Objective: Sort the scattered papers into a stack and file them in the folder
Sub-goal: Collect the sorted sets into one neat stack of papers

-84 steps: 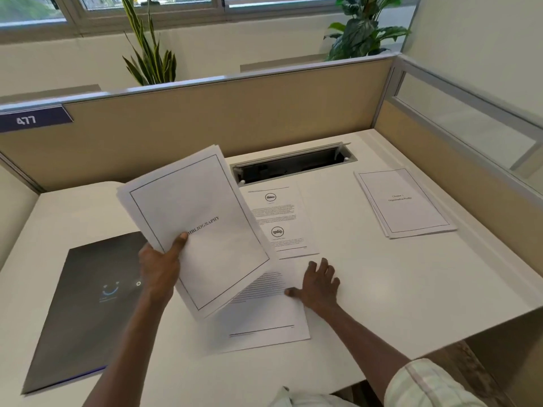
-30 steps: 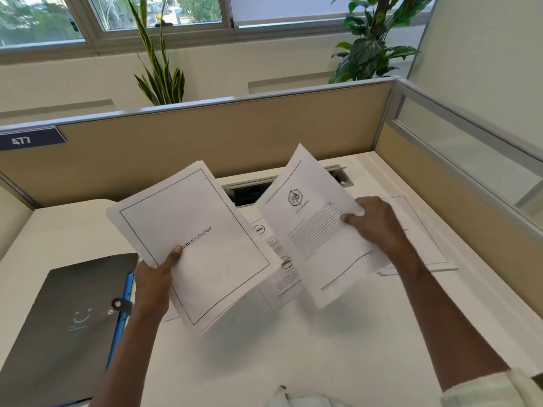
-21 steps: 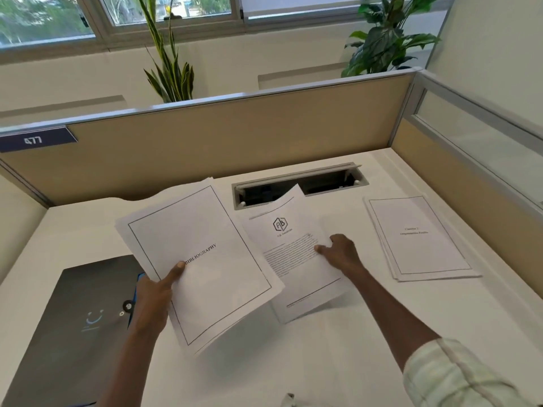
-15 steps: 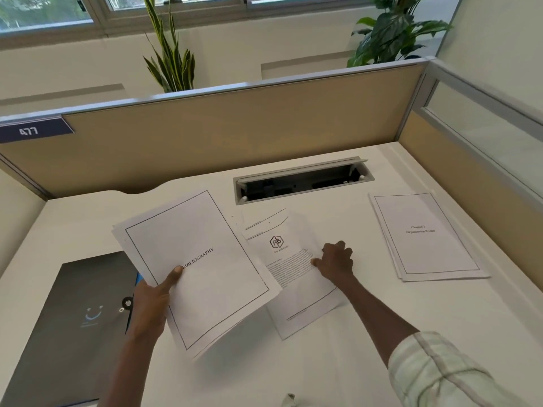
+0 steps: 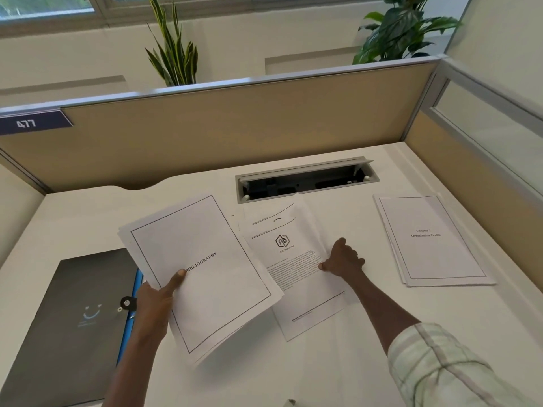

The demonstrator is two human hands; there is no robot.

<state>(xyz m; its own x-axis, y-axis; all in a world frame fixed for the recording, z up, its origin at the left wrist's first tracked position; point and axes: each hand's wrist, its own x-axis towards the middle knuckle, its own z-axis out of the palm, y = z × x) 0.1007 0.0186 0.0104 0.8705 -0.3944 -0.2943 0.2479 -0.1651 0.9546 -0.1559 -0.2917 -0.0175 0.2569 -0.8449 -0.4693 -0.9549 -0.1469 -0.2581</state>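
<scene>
- Two hands engaged: left hand (image 5: pixel 154 301) pinched the BIBLIOGRAPHY sheaf (image 5: pixel 202 274), thumb on top.
- Right hand (image 5: pixel 342 259), fingers curled, gripped the logo pages (image 5: pixel 296 271) on the desk (image 5: pixel 338 362); long axis twelve-to-six.
- Chapter pile (image 5: pixel 429 239) lay at three o'clock, nearer the right hand.
- Folder (image 5: pixel 67 324): nine o'clock, shut.

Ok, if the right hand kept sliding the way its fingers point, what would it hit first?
The right hand points left across the AB Industries sheet, so it would probably meet the Bibliography stack held in the left hand. That stack looks raised, so depth is uncertain.
</scene>
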